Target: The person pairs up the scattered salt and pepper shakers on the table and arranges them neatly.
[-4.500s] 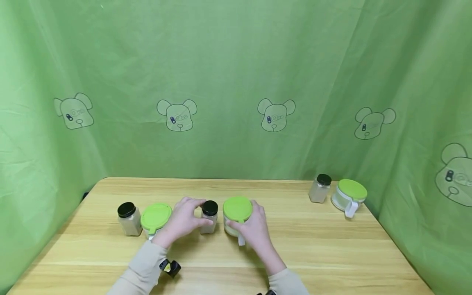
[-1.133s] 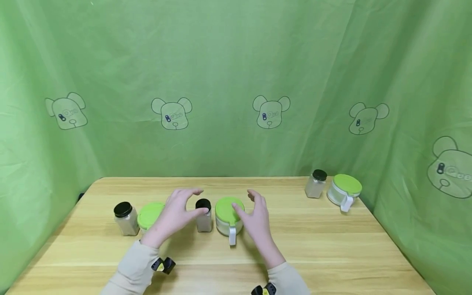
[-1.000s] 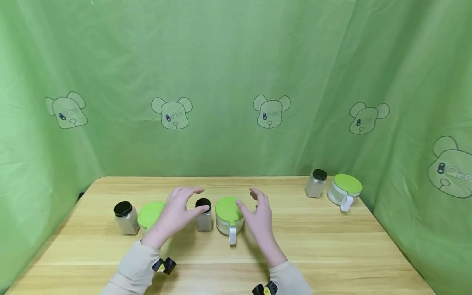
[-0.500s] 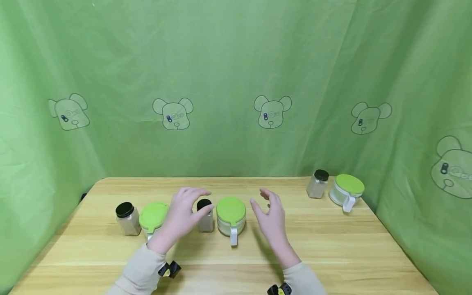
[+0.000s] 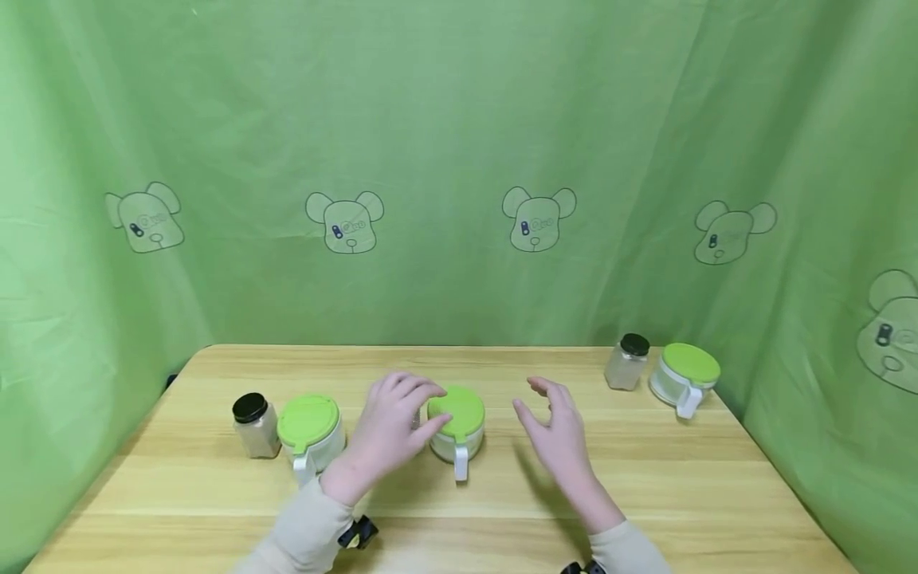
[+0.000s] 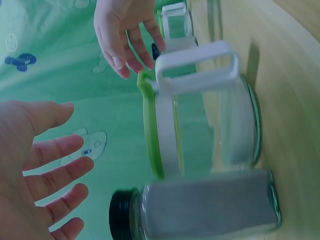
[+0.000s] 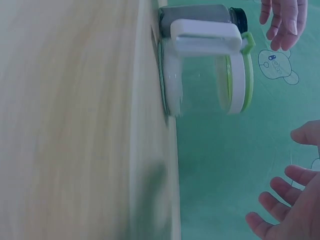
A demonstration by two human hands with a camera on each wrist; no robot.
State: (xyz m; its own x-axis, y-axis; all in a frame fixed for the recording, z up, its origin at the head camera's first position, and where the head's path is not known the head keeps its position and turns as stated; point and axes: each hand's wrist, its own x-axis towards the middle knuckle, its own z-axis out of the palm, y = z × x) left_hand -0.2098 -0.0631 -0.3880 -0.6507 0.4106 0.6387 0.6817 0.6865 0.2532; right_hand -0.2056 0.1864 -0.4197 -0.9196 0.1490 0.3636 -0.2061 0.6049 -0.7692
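In the head view my left hand (image 5: 390, 426) hovers with bent fingers in front of the middle square jar, hiding most of it. In the left wrist view that jar (image 6: 210, 205) stands apart from the spread fingers, its black lid towards them and grey contents showing. Beside it is a glass seasoning pot (image 5: 462, 410) with a green lid and white handle; my left thumb and fingertips overlap the lid's edge in the head view. My right hand (image 5: 562, 442) is in the air right of this pot, fingers apart and holding nothing. The right wrist view shows the pot's white handle (image 7: 205, 30) and pale contents.
On the left of the wooden table (image 5: 645, 494) stand another black-lidded jar (image 5: 256, 430) and green-lidded pot (image 5: 311, 426), side by side. A third such jar (image 5: 625, 367) and pot (image 5: 684, 379) stand at the back right. A green curtain (image 5: 445, 119) surrounds the table's back and sides.
My right hand, earlier around the middle pot, has let go and moved right. My left hand has shifted right from beside the middle black-lidded jar to in front of it. The jars and pots stay put.
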